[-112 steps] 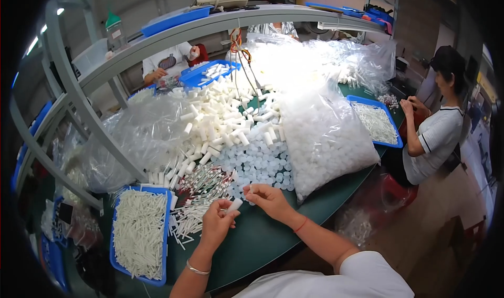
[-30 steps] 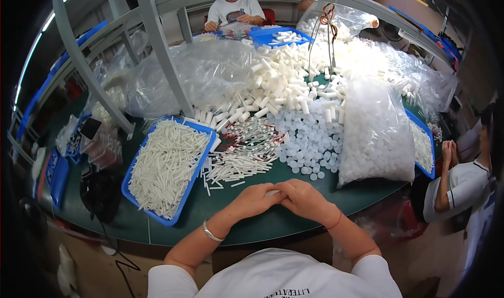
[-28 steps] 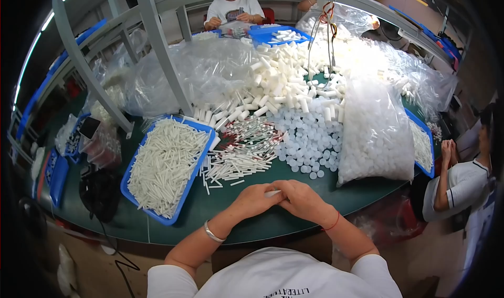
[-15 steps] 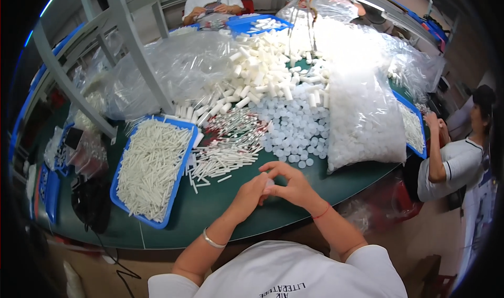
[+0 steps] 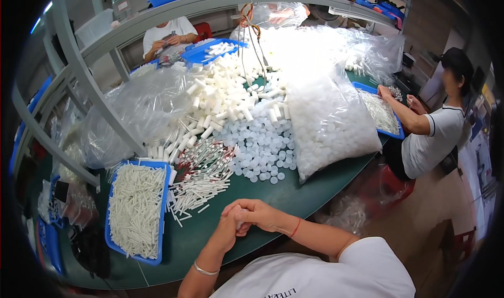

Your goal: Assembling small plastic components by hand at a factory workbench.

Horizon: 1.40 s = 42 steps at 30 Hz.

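Before me, over the near edge of the table, my left hand (image 5: 226,232) and my right hand (image 5: 258,214) meet with bent fingers. Between them a small whitish piece (image 5: 240,225) shows in part; fingers hide most of it, so its kind is unclear. Just beyond lies a heap of translucent round caps (image 5: 262,153). Left of the caps, thin white sticks (image 5: 195,197) lie loose beside a bundle of pieces with red and silvery ends (image 5: 206,159). Thicker white cylinders (image 5: 218,101) are piled behind.
A blue tray (image 5: 164,230) of white sticks stands at left. A big clear bag (image 5: 336,135) full of whitish pieces sits right of the caps. Grey frame posts (image 5: 97,83) rise at left. Co-workers sit at the right (image 5: 438,132) and across the table (image 5: 170,35).
My view has swung, so the table's contents sit further left. My hands have closed together more tightly, the right fingers now folded over the small piece.
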Each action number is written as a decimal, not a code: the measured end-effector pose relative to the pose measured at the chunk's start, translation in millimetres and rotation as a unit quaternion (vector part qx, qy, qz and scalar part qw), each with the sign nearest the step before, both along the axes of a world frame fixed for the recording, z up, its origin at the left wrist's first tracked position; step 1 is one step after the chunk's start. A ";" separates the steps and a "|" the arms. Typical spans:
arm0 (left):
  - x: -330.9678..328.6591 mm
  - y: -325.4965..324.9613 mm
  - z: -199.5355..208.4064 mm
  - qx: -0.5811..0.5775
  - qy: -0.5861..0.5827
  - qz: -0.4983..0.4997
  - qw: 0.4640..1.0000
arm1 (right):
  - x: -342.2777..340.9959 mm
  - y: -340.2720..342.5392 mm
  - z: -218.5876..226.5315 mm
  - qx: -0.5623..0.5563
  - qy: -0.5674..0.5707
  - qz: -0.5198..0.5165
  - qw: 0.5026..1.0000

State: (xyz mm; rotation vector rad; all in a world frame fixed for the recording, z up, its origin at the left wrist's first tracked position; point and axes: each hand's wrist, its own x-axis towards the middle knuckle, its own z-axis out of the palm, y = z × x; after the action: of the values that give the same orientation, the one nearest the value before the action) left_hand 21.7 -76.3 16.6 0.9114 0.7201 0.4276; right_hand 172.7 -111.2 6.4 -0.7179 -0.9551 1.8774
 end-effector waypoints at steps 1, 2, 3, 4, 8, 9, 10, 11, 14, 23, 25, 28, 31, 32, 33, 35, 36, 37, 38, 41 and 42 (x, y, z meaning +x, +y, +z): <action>0.4 -0.7 1.3 0.003 0.000 -0.005 1.000 | -0.4 -0.7 2.0 -0.014 -0.008 -0.001 1.000; 0.4 -1.9 2.6 0.008 -0.006 0.002 1.000 | -0.4 -1.2 2.4 -0.011 -0.008 -0.007 1.000; 1.0 -3.0 4.0 0.015 -0.012 0.010 1.000 | 0.0 -1.4 2.3 -0.019 0.006 0.003 1.000; 0.3 -3.0 6.3 0.017 -0.013 0.006 1.000 | 0.6 -1.4 2.6 -0.026 0.020 0.014 0.999; -4.0 -2.2 10.3 -0.044 -0.078 0.018 0.996 | -1.5 -2.8 6.0 -0.029 0.129 0.020 0.991; -4.2 -3.2 10.6 -0.051 -0.069 0.029 0.996 | -1.0 -3.4 4.5 -0.033 0.135 0.022 0.990; -4.6 -3.8 10.5 -0.051 -0.068 0.026 0.996 | -0.8 -4.2 3.5 -0.038 0.142 0.024 0.989; -5.0 -4.2 10.0 -0.044 -0.065 0.020 0.997 | -1.0 -5.2 3.3 -0.038 0.144 0.021 0.989; -5.0 -4.8 6.5 -0.029 -0.059 0.016 0.998 | -1.2 -6.7 3.0 -0.046 0.162 0.021 0.986; 18.4 -5.4 19.2 -0.116 -0.193 0.008 0.974 | 15.0 -24.9 18.1 0.015 0.069 -0.106 0.992; 19.0 -8.9 20.4 -0.123 -0.217 0.005 0.968 | 19.5 -31.5 28.4 0.061 -0.037 -0.159 0.985; 29.8 -20.9 30.1 -0.136 -0.190 0.052 0.971 | 22.5 -43.0 21.8 0.138 -0.109 -0.233 0.956; 32.5 -26.3 23.2 -0.155 -0.203 0.050 0.965 | 29.6 -54.0 18.1 0.279 -0.239 -0.296 0.882; 32.7 -26.8 16.4 -0.160 -0.230 0.021 0.960 | 31.7 -59.3 21.0 0.283 -0.269 -0.278 0.877; 33.2 -26.4 8.6 -0.162 -0.229 0.017 0.960 | 32.2 -63.6 23.1 0.287 -0.300 -0.259 0.872; 34.2 -27.1 -3.5 -0.237 -0.353 -0.054 0.904 | 30.5 -69.8 22.2 0.241 -0.259 -0.280 0.892; 38.6 -29.9 3.7 -0.241 -0.350 -0.060 0.903 | 31.0 -71.8 20.5 0.195 -0.218 -0.299 0.908; 44.3 -34.3 18.3 -0.209 -0.325 -0.025 0.922 | 29.4 -74.2 16.3 0.188 -0.214 -0.357 0.890; 49.0 -37.6 25.3 -0.176 -0.299 0.009 0.938 | 31.2 -79.7 13.3 0.161 -0.225 -0.399 0.874; 55.8 -47.3 9.1 -0.049 -0.244 0.064 0.966 | 31.7 -102.8 7.1 0.132 -0.269 -0.463 0.834; 58.9 -50.9 5.0 0.035 -0.185 0.105 0.976 | 29.8 -110.8 10.9 0.107 -0.236 -0.442 0.859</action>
State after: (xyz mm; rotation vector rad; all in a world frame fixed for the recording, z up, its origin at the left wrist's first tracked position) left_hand 80.6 -127.2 21.6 0.7936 0.4606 0.7912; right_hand 202.5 -222.0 17.3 -1.2468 -0.8800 0.7829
